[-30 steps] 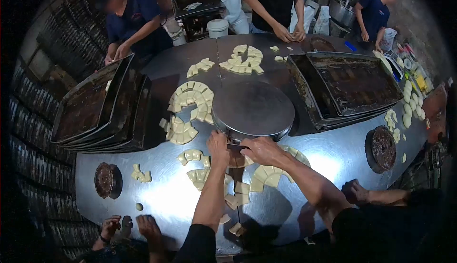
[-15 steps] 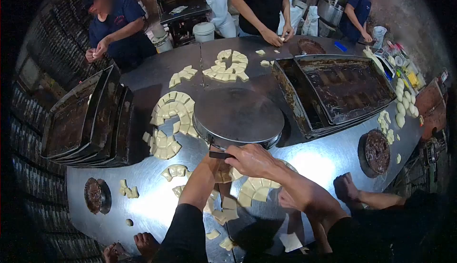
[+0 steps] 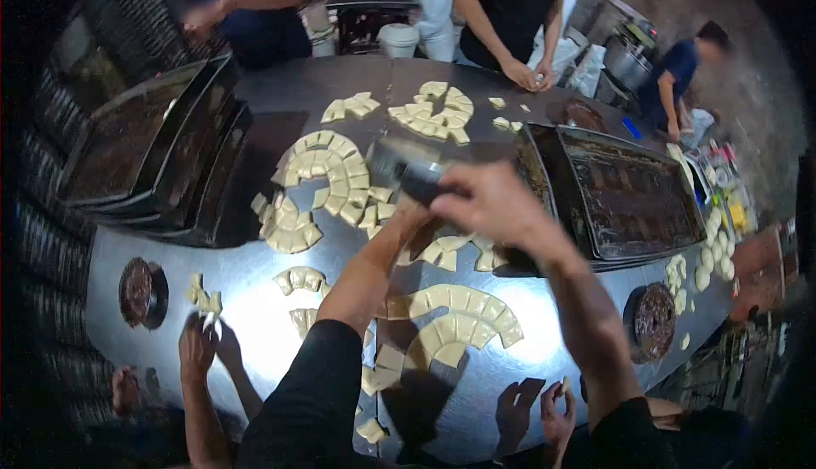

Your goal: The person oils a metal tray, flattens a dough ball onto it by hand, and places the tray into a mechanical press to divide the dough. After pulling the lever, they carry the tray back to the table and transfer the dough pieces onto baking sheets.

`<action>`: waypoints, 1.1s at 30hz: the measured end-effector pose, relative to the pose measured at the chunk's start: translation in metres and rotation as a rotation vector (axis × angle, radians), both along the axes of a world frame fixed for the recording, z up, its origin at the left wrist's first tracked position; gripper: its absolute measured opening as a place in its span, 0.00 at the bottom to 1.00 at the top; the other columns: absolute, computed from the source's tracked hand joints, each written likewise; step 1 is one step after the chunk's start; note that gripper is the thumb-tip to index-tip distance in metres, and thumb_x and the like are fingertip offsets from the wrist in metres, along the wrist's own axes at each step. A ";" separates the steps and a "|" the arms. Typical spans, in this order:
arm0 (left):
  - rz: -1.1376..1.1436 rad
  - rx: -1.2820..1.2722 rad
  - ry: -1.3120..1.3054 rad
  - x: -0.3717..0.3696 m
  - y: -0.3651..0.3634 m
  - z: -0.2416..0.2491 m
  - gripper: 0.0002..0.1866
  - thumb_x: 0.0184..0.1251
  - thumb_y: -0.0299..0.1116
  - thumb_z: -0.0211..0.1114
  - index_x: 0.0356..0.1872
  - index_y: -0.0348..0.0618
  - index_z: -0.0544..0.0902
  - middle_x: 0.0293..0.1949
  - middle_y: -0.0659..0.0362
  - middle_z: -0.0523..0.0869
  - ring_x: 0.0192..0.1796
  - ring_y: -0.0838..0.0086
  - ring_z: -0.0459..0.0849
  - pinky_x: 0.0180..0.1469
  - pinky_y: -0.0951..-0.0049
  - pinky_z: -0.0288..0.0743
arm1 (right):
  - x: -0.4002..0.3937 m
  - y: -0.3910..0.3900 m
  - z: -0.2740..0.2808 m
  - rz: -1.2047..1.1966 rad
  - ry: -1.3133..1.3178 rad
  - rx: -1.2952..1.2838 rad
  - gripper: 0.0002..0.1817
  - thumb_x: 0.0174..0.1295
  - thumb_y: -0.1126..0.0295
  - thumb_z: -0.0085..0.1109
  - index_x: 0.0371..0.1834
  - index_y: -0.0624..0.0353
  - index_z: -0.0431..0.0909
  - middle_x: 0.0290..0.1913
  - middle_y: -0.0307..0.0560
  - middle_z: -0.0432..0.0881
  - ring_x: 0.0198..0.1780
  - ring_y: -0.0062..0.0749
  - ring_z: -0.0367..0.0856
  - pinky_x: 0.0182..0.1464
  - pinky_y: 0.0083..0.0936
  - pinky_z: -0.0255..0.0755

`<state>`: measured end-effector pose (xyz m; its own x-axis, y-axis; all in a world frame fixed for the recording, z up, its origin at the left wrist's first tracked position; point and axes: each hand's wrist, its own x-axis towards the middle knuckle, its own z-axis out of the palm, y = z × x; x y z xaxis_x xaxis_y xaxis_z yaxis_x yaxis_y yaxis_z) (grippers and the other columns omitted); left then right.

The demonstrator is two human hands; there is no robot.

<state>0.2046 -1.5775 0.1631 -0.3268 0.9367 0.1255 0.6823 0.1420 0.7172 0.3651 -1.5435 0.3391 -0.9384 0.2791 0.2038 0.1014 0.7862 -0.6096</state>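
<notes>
Change noted: the round metal disc lying flat at centre half a second earlier no longer shows there. Cut dough pieces point(image 3: 446, 252) now lie exposed at mid-tabletop point(image 3: 297, 82), apparently leaving them accessible. The right hand point(image 3: 497, 201) is closed around a blurred, dark-handled metal object point(image 3: 418, 182) over the centre; the left hand point(image 3: 414, 214) is partly hidden, its grip undeterminable. Count: tray stacks point(image 3: 642, 257), two; dark round pans point(image 3: 653, 322), three; far co-workers point(image 3: 514, 10), three; dough pieces, too many to count reliably.

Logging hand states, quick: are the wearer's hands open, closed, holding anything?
Left hand: mostly hidden; open or closed cannot be told.
Right hand: closed on a blurred dark object.
</notes>
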 end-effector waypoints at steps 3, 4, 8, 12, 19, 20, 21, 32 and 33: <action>0.104 0.070 0.982 -0.037 0.036 -0.053 0.23 0.62 0.43 0.57 0.58 0.49 0.79 0.61 0.50 0.76 0.69 0.51 0.65 0.67 0.36 0.51 | -0.019 0.043 0.029 -0.032 0.022 0.078 0.15 0.56 0.65 0.67 0.40 0.66 0.81 0.26 0.42 0.81 0.28 0.23 0.79 0.30 0.23 0.72; 0.059 -0.197 0.981 -0.037 0.038 -0.048 0.25 0.63 0.43 0.56 0.59 0.46 0.78 0.63 0.49 0.74 0.69 0.52 0.65 0.70 0.39 0.49 | -0.023 0.051 0.040 -0.094 -0.030 0.056 0.22 0.52 0.58 0.68 0.41 0.67 0.83 0.26 0.54 0.84 0.28 0.35 0.82 0.34 0.32 0.74; 0.152 0.012 0.727 -0.027 0.029 -0.045 0.27 0.59 0.42 0.62 0.58 0.41 0.76 0.62 0.47 0.75 0.69 0.55 0.66 0.72 0.43 0.45 | -0.032 0.058 0.040 -0.132 -0.103 -0.127 0.22 0.53 0.58 0.67 0.40 0.69 0.82 0.23 0.56 0.81 0.25 0.35 0.79 0.31 0.34 0.72; 0.253 0.052 0.475 -0.022 0.034 -0.049 0.23 0.59 0.43 0.62 0.52 0.41 0.80 0.53 0.47 0.80 0.61 0.57 0.74 0.70 0.49 0.53 | -0.042 0.056 0.014 -0.069 -0.006 0.096 0.20 0.55 0.58 0.65 0.39 0.68 0.82 0.22 0.57 0.80 0.24 0.39 0.79 0.31 0.33 0.71; 0.018 0.436 -0.273 0.012 0.071 -0.041 0.24 0.58 0.43 0.63 0.54 0.40 0.79 0.52 0.45 0.80 0.61 0.53 0.74 0.67 0.44 0.55 | -0.039 0.036 -0.012 -0.058 -0.008 0.068 0.14 0.59 0.64 0.65 0.36 0.67 0.80 0.22 0.44 0.78 0.24 0.20 0.73 0.28 0.25 0.69; 0.024 0.431 -0.218 0.020 0.070 -0.047 0.24 0.58 0.42 0.62 0.53 0.40 0.80 0.53 0.45 0.80 0.61 0.52 0.74 0.67 0.44 0.55 | -0.038 0.032 -0.014 -0.084 0.016 0.074 0.14 0.59 0.65 0.64 0.36 0.67 0.80 0.22 0.46 0.78 0.25 0.20 0.74 0.29 0.25 0.70; 0.031 0.429 -0.159 0.023 0.117 -0.032 0.23 0.58 0.42 0.62 0.53 0.40 0.80 0.53 0.46 0.80 0.61 0.52 0.73 0.67 0.43 0.55 | -0.038 0.032 -0.024 -0.081 0.051 0.081 0.14 0.59 0.65 0.65 0.36 0.68 0.80 0.22 0.47 0.79 0.26 0.22 0.76 0.30 0.25 0.71; 0.002 0.345 0.642 0.071 0.092 -0.082 0.16 0.63 0.38 0.55 0.48 0.44 0.82 0.58 0.49 0.78 0.66 0.52 0.69 0.67 0.41 0.56 | -0.071 0.067 -0.029 -0.049 0.078 0.197 0.16 0.57 0.61 0.65 0.33 0.67 0.80 0.21 0.50 0.78 0.24 0.30 0.76 0.30 0.31 0.70; -0.108 0.200 0.478 0.082 0.070 -0.061 0.17 0.65 0.39 0.56 0.50 0.42 0.81 0.59 0.49 0.77 0.66 0.52 0.69 0.68 0.48 0.59 | -0.078 0.079 -0.026 -0.098 -0.083 0.121 0.21 0.58 0.57 0.63 0.39 0.69 0.79 0.33 0.61 0.84 0.34 0.49 0.85 0.40 0.39 0.76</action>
<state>0.2870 -1.5076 0.1021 -0.0923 0.9043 0.4169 0.9428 -0.0553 0.3287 0.2868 -1.4643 0.3135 -0.9227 0.3485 0.1646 0.2276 0.8373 -0.4970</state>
